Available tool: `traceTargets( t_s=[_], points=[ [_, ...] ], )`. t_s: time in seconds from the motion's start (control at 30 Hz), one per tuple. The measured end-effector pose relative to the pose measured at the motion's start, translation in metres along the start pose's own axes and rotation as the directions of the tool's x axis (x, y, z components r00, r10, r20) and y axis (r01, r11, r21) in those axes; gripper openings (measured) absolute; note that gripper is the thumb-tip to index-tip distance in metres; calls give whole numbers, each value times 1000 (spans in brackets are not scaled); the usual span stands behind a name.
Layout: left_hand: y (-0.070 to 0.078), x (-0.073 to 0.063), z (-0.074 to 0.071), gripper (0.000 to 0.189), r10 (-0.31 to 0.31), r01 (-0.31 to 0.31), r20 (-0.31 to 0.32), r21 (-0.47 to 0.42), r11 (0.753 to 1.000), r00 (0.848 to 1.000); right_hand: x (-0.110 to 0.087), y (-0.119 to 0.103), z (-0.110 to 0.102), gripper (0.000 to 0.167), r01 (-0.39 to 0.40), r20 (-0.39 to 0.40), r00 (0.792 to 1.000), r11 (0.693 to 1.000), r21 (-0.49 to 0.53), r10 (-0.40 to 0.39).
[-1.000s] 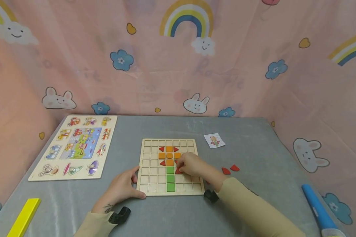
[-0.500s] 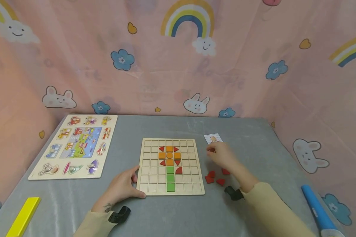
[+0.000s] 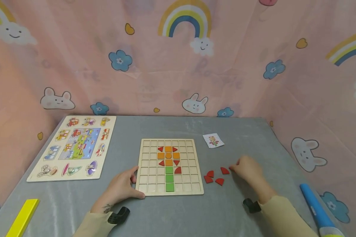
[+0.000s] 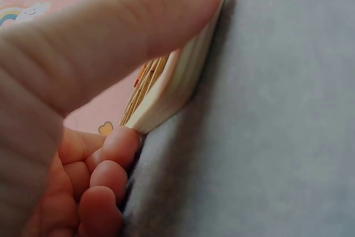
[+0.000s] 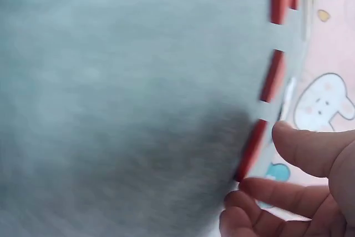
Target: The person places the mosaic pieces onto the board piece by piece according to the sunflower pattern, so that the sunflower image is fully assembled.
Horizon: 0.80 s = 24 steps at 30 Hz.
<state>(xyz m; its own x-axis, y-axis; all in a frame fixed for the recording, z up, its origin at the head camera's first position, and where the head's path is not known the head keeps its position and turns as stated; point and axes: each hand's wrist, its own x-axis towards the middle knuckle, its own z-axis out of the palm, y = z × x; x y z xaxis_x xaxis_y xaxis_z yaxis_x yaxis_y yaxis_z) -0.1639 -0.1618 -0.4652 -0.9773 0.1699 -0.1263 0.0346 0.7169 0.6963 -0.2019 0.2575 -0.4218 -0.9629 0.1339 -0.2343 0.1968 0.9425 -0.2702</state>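
Observation:
My left hand (image 3: 120, 184) steadies the near left corner of a wooden grid board (image 3: 142, 158). In the left wrist view, the thumb (image 4: 166, 15) lies along the board's side, fingertips (image 4: 108, 173) around its corner. Orange squares (image 3: 168, 149) around an orange disc, red triangles (image 3: 176, 162), green squares (image 3: 169, 178) and a red quarter-round piece (image 3: 178, 170) sit in the grid. My right hand (image 3: 249, 169) is at several loose red quarter-round pieces (image 3: 220, 181). In the right wrist view, its index fingertip meets the nearest red piece (image 5: 252, 151); the thumb (image 5: 288, 140) stands slightly apart.
A small picture card (image 3: 213, 141) lies behind the loose pieces. At the back left is a wooden vehicle puzzle (image 3: 35, 176). A yellow bar (image 3: 23, 217) lies front left, and a long blue object (image 3: 315, 207) at the right edge. Patterned pink cloth (image 3: 154, 75) surrounds the grey table.
My right hand has left the red piece in the grid, passed near the picture card, and moved right to the loose red pieces. My left hand stays at the board's corner.

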Motion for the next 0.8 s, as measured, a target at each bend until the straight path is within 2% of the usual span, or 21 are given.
traceTargets(
  t_s=[0.23,0.4,0.53,0.67,0.8],
  points=[
    [0,0,0,111,7,-7,-5,12,1000,1000,2,0,6,17,20,-13,1000,1000,-13,-20],
    [0,0,-1,111,16,-16,-3,7,1000,1000,6,-7,3,7,47,6,999,995,84,-47],
    [0,-1,-2,112,26,-26,-5,5,1000,1000,11,-30,-1,19,124,1,992,984,131,-125],
    [0,0,-1,112,16,-16,-5,7,1000,1000,13,-60,-1,27,268,-26,963,952,150,-267],
    [-1,1,0,112,8,-8,-1,5,1000,1000,12,-88,3,27,384,14,917,891,241,-399]
  ],
)
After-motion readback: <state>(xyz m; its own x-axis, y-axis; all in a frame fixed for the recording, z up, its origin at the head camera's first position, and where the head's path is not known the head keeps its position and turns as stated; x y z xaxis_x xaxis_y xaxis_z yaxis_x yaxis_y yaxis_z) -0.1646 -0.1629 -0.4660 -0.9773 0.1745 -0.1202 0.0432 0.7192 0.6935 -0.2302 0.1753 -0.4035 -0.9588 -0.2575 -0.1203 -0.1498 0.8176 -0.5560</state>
